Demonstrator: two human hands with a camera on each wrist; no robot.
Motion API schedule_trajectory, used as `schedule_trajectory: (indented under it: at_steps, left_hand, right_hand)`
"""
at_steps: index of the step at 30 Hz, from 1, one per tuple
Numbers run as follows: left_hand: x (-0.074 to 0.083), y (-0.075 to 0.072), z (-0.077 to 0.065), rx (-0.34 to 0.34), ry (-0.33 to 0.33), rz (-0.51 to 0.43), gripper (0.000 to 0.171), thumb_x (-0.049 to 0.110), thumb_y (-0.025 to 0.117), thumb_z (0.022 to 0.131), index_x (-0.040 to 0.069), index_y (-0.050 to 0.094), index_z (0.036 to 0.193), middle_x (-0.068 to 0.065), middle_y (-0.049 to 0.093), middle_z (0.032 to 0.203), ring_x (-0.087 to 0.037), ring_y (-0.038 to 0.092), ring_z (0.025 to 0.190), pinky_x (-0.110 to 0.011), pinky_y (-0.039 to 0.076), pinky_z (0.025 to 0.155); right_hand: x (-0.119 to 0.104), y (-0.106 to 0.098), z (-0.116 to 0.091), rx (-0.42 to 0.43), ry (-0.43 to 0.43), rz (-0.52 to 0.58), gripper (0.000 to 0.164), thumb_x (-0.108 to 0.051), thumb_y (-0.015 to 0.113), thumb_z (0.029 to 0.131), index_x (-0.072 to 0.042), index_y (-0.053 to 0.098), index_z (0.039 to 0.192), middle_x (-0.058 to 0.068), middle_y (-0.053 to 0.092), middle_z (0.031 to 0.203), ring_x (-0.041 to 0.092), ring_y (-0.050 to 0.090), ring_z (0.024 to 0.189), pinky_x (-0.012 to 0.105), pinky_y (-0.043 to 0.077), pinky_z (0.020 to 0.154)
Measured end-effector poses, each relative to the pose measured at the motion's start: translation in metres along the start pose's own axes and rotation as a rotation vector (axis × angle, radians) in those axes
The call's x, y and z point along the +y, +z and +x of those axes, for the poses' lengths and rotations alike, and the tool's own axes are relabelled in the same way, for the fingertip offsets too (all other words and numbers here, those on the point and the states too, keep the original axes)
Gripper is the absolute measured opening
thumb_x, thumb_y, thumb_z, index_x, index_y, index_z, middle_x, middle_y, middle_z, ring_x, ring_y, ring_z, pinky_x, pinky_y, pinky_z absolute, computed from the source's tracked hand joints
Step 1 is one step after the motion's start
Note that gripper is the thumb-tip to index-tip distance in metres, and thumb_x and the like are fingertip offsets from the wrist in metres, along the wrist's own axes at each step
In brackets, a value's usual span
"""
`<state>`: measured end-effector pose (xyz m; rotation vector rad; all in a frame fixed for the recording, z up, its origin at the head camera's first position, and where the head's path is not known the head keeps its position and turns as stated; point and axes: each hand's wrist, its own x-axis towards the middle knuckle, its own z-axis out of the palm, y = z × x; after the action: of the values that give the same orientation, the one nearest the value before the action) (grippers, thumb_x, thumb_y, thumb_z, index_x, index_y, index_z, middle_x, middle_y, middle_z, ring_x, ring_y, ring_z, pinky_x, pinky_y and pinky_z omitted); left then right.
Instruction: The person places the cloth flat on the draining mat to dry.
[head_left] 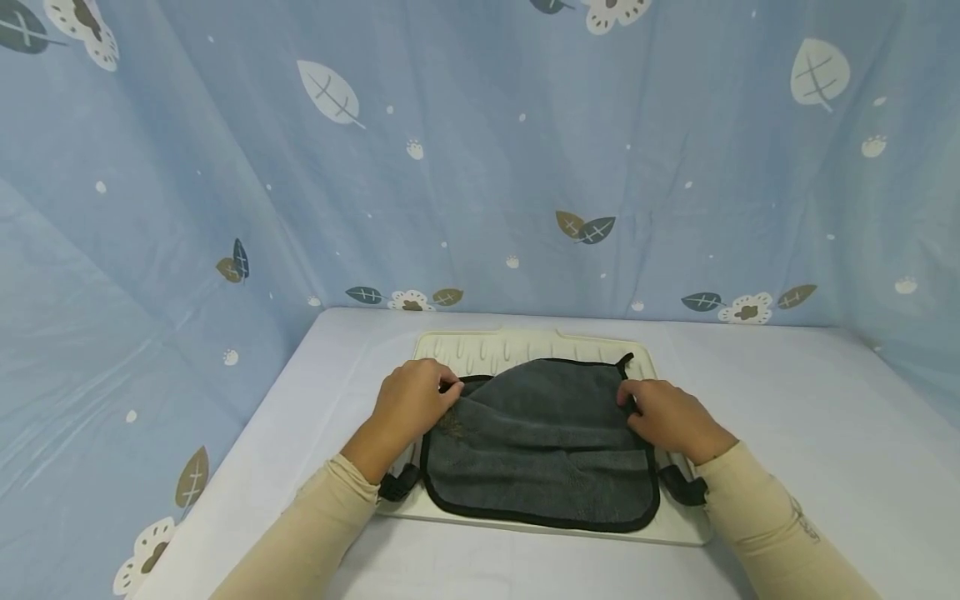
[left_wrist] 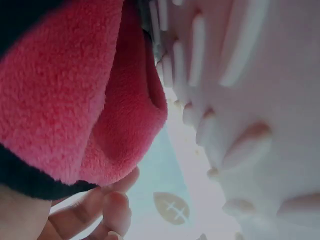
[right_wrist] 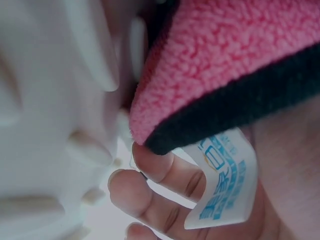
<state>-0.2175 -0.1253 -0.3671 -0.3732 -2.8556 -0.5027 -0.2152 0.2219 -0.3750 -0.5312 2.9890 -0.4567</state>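
Noted grey cloth [head_left: 546, 454] rumpled over pale ribbed tray [head_left: 525, 343], with long axis left to right, directly between left hand [head_left: 411, 400] and right hand [head_left: 670, 418], about equally near — pinched at left and right edges by nearly closed fingers [head_left: 437, 373].

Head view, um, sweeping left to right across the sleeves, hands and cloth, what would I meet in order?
Left beige sleeve, left hand, dark gray cloth, right hand, right beige sleeve.
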Motion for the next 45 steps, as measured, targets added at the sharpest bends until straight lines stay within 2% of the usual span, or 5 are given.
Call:
schedule_trajectory:
  at_steps: [10, 16, 22, 32, 45]
  left_hand:
    - [-0.003, 0.001, 0.001, -0.03, -0.032, 0.015, 0.011, 0.028, 0.074, 0.092, 0.021, 0.079, 0.087, 0.003, 0.075, 0.086, -0.012, 0.062, 0.064, -0.029, 0.046, 0.052]
    - [-0.007, 0.009, -0.001, -0.194, 0.046, 0.024, 0.016, 0.025, 0.072, 0.094, 0.018, 0.075, 0.108, -0.004, 0.068, 0.111, -0.024, 0.067, 0.095, -0.043, 0.055, 0.08]
    - [-0.011, 0.017, -0.001, -0.335, 0.176, 0.021, 0.039, 0.02, 0.067, 0.097, 0.014, 0.062, 0.136, -0.009, 0.054, 0.146, -0.033, 0.055, 0.13, -0.052, 0.047, 0.103]
    - [-0.011, 0.017, 0.0, -0.286, 0.199, 0.028, 0.037, 0.026, 0.066, 0.098, 0.015, 0.064, 0.133, -0.007, 0.059, 0.14, -0.031, 0.059, 0.125, -0.05, 0.05, 0.099]
    - [-0.007, 0.016, 0.001, -0.178, 0.149, -0.016, 0.031, 0.028, 0.063, 0.099, 0.014, 0.068, 0.127, -0.005, 0.065, 0.133, -0.028, 0.063, 0.121, -0.048, 0.051, 0.098]
  right_hand:
    - [0.003, 0.002, 0.001, -0.005, 0.01, -0.011, 0.019, -0.003, 0.067, 0.085, -0.003, 0.068, 0.104, 0.004, 0.063, 0.08, 0.016, 0.052, 0.068, 0.034, 0.045, 0.061]
    - [0.003, 0.003, 0.003, 0.038, -0.022, -0.01, 0.011, -0.004, 0.067, 0.088, -0.004, 0.068, 0.099, 0.004, 0.064, 0.082, 0.015, 0.053, 0.07, 0.037, 0.048, 0.065]
    - [0.003, 0.005, 0.003, 0.057, -0.056, -0.016, 0.016, -0.004, 0.071, 0.087, -0.001, 0.069, 0.103, 0.01, 0.068, 0.092, 0.018, 0.058, 0.078, 0.043, 0.052, 0.072]
    - [0.002, 0.007, 0.004, 0.088, -0.084, -0.035, 0.017, -0.003, 0.072, 0.086, 0.0, 0.071, 0.103, 0.012, 0.069, 0.096, 0.022, 0.064, 0.085, 0.045, 0.054, 0.077]
    - [0.002, 0.004, 0.004, 0.054, -0.058, -0.044, 0.017, 0.001, 0.07, 0.086, 0.0, 0.073, 0.102, 0.011, 0.07, 0.094, 0.023, 0.065, 0.085, 0.044, 0.054, 0.075]
